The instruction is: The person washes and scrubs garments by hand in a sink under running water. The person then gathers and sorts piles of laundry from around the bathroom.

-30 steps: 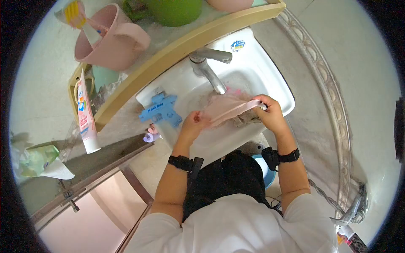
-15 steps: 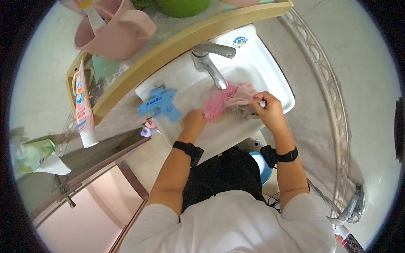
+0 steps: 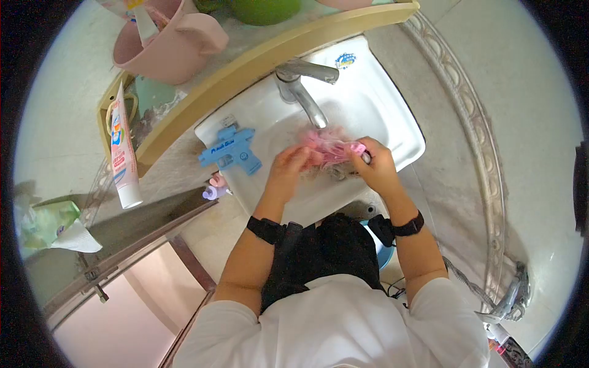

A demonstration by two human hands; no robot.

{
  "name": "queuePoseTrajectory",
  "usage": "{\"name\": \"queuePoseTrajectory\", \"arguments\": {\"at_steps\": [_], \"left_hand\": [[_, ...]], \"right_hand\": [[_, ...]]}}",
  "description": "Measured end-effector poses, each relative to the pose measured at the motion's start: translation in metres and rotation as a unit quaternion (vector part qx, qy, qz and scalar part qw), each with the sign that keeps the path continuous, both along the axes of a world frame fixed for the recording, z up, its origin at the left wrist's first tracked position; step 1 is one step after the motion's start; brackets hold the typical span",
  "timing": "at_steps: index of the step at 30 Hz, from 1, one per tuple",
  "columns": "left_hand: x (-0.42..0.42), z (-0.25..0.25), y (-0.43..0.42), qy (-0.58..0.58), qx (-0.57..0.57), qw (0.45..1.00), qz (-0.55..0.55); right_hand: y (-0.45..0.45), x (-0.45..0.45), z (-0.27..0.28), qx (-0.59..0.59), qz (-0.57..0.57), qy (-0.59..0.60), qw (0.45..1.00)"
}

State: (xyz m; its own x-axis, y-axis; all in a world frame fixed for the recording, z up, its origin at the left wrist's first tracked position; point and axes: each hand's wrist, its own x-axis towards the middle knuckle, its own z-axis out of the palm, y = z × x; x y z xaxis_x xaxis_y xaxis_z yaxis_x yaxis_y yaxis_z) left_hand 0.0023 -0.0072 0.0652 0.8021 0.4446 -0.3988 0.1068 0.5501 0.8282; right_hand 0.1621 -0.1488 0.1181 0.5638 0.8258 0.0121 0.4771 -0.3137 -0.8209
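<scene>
Over sink (image 3: 392,126), near tap (image 3: 311,109), pinching pink cloth (image 3: 334,151) with left hand (image 3: 289,167) and right hand (image 3: 377,167), apparently to hold it stretched.

The two arms of the person enter from the lower part of the frame on either side of the torso (image 3: 331,319) and converge near the centre. The left arm (image 3: 245,267) slants up and to the right; the right arm (image 3: 423,251) slants up and to the left. The left hand (image 3: 289,167), just left of centre, points its bent fingers to the right, their tips too blurred to resolve. The right hand (image 3: 377,167), right of centre, is closed in a grip. The two hands face each other, apart and nearly level.
</scene>
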Motion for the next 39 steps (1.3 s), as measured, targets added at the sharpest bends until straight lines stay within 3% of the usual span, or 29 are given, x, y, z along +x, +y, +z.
{"name": "queuePoseTrajectory", "arguments": {"at_steps": [1,3,4,5,6,7,9,10,13,15,17,18,20,21,22,23,24,26,27,28,29,30,31,33,34,36,37,38,39], "left_hand": [[-0.001,-0.003,-0.001,-0.001,0.000,1.000,0.002],[-0.004,-0.003,-0.006,0.187,-0.026,0.979,0.075],[-0.004,-0.018,-0.007,0.187,-0.027,0.979,0.075],[-0.002,-0.047,-0.010,0.098,-0.220,0.969,0.060],[0.004,-0.048,-0.010,0.005,-0.404,0.914,0.041],[0.012,-0.048,-0.013,0.004,-0.404,0.914,0.041],[0.035,-0.005,-0.018,-0.176,-0.308,0.926,-0.129],[0.033,-0.018,-0.018,-0.177,-0.307,0.926,-0.129],[0.013,-0.097,-0.013,-0.092,-0.349,0.929,0.083],[0.005,-0.080,-0.001,-0.030,-0.344,0.930,0.130],[-0.001,-0.075,0.000,0.031,-0.338,0.923,0.179],[-0.003,-0.077,-0.001,0.044,-0.297,0.932,0.202],[-0.005,-0.084,0.000,0.055,-0.252,0.940,0.222],[-0.006,-0.093,0.002,0.096,-0.229,0.946,0.206],[-0.008,-0.098,0.002,0.139,-0.208,0.950,0.189],[-0.008,-0.095,0.001,0.140,-0.206,0.950,0.186],[-0.007,-0.087,-0.002,0.149,-0.200,0.948,0.199],[-0.003,-0.073,0.002,0.159,-0.193,0.946,0.208],[-0.002,-0.067,0.007,0.124,-0.272,0.935,0.189],[0.000,-0.062,0.010,0.089,-0.350,0.917,0.168],[0.005,-0.060,0.012,0.088,-0.351,0.917,0.167],[0.010,-0.057,0.015,0.042,-0.359,0.918,0.161],[0.014,-0.054,0.019,-0.006,-0.366,0.918,0.153],[0.018,-0.068,0.022,-0.013,-0.371,0.915,0.157],[0.019,-0.077,0.021,-0.020,-0.375,0.912,0.163],[0.021,-0.087,0.011,-0.067,-0.338,0.929,0.135],[0.024,-0.090,0.004,-0.114,-0.298,0.942,0.107],[0.038,-0.023,-0.004,-0.116,-0.398,0.890,0.188],[0.038,-0.028,-0.006,-0.116,-0.398,0.890,0.187]], "right_hand": [[0.000,-0.002,0.003,0.000,0.002,-0.001,1.000],[0.002,-0.020,0.028,0.098,0.050,-0.015,0.994],[0.008,-0.031,0.041,0.125,0.066,-0.013,0.990],[0.012,-0.041,0.046,0.124,0.065,-0.014,0.990],[0.015,-0.048,0.050,0.143,0.093,-0.004,0.985],[0.017,-0.054,0.052,0.163,0.121,0.006,0.979],[0.021,-0.059,0.049,0.171,0.120,0.030,0.978],[0.022,-0.060,0.047,0.179,0.119,0.054,0.975],[0.018,-0.044,0.034,0.186,0.046,0.083,0.978],[0.016,-0.014,0.008,0.148,-0.028,0.132,0.980],[0.029,0.013,-0.008,-0.101,-0.109,0.163,0.975],[0.038,0.022,-0.032,-0.099,-0.108,0.163,0.976],[0.056,0.033,-0.094,-0.226,-0.055,0.004,0.972],[0.065,0.037,-0.109,-0.223,-0.057,0.004,0.973],[0.072,0.038,-0.123,-0.200,-0.060,-0.088,0.974],[0.079,0.037,-0.131,-0.176,-0.063,-0.180,0.966],[0.083,0.036,-0.136,-0.175,-0.066,-0.179,0.966],[0.089,0.029,-0.142,-0.160,-0.066,-0.289,0.942],[0.094,0.023,-0.128,-0.161,-0.068,-0.289,0.941],[0.098,0.017,-0.112,-0.235,-0.038,-0.149,0.960],[0.100,0.016,-0.102,-0.302,-0.006,-0.007,0.953],[0.103,0.014,-0.110,-0.279,0.010,0.090,0.956],[0.098,0.011,-0.108,-0.278,0.008,0.090,0.956],[0.087,-0.016,-0.065,-0.207,0.054,0.231,0.949],[0.080,-0.029,-0.066,-0.207,0.054,0.231,0.949],[0.069,-0.052,-0.068,0.051,0.119,-0.016,0.991],[0.067,-0.059,-0.067,0.051,0.120,-0.016,0.991],[0.067,-0.066,-0.059,0.024,0.107,-0.042,0.993],[0.069,-0.070,-0.051,-0.003,0.094,-0.068,0.993]]}}
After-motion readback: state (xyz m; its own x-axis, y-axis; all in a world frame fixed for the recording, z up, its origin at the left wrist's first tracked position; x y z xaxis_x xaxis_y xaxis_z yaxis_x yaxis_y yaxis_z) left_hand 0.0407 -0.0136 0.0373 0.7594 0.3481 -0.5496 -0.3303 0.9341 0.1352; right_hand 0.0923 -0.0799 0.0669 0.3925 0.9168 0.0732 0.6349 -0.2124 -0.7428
